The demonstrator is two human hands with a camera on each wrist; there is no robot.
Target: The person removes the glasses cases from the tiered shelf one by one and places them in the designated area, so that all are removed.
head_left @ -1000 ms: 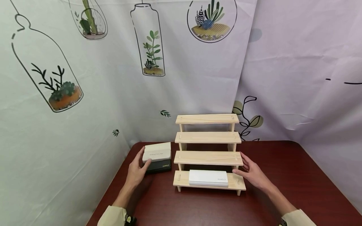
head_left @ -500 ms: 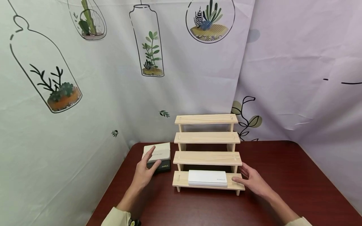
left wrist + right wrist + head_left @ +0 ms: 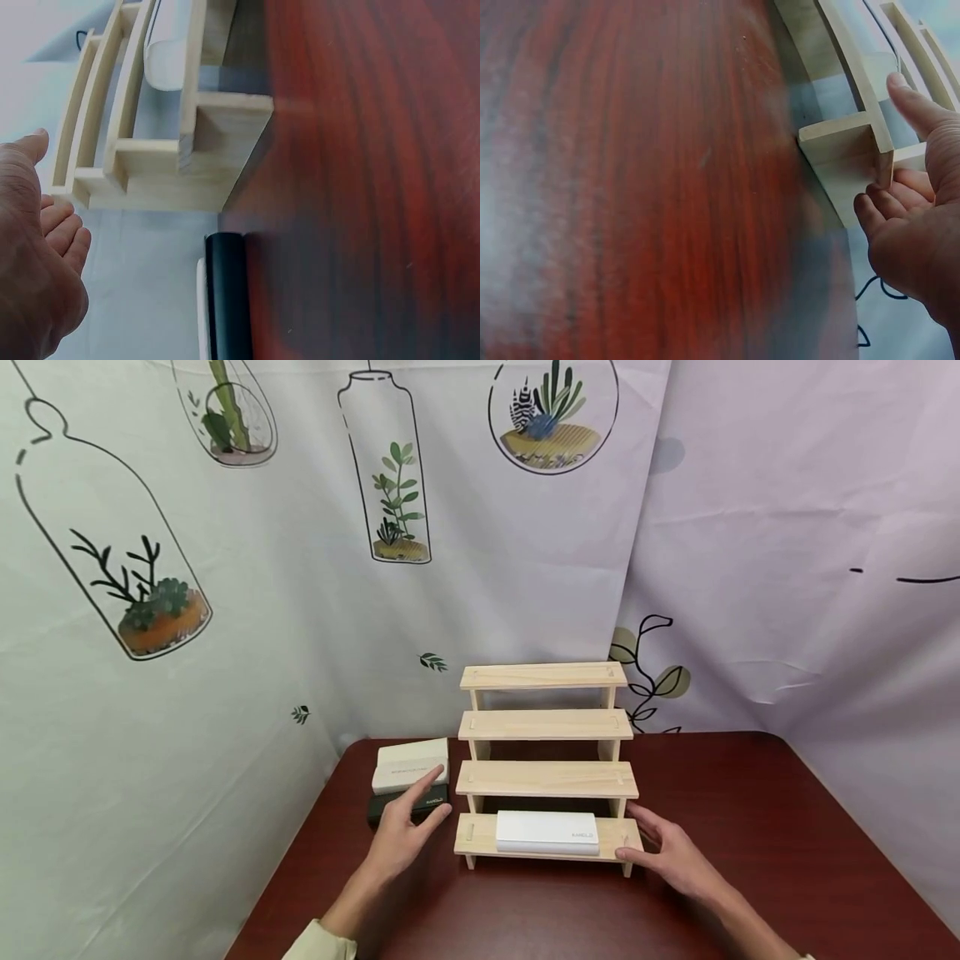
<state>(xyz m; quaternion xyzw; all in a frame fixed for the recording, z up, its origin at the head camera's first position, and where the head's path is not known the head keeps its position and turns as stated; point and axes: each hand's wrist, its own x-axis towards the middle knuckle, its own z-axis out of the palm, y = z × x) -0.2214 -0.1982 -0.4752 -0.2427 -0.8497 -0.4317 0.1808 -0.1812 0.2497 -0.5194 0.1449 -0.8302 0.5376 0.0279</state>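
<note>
A pale wooden stepped display stand [image 3: 547,779] stands on the table, with several shelves rising toward the back. On its lowest shelf lies a white oblong case [image 3: 547,832] with small lettering. My right hand [image 3: 671,856] holds the right end of that shelf, thumb over the board and fingers curled at the side panel, as the right wrist view shows. My left hand [image 3: 401,839] is in the air left of the stand, fingers extended and holding nothing. Just behind it lie a black case [image 3: 382,806] and a cream-white case [image 3: 408,760], both partly covered by the fingers in the head view.
The dark red wooden table [image 3: 555,918] runs beneath everything, its rounded corners at the back. A pale cloth [image 3: 525,552] printed with plants in glass jars hangs behind and at the sides.
My left hand has left the cream-white and black cases and moved right, toward the stand. My right hand has slid down the stand's right side to the lowest shelf.
</note>
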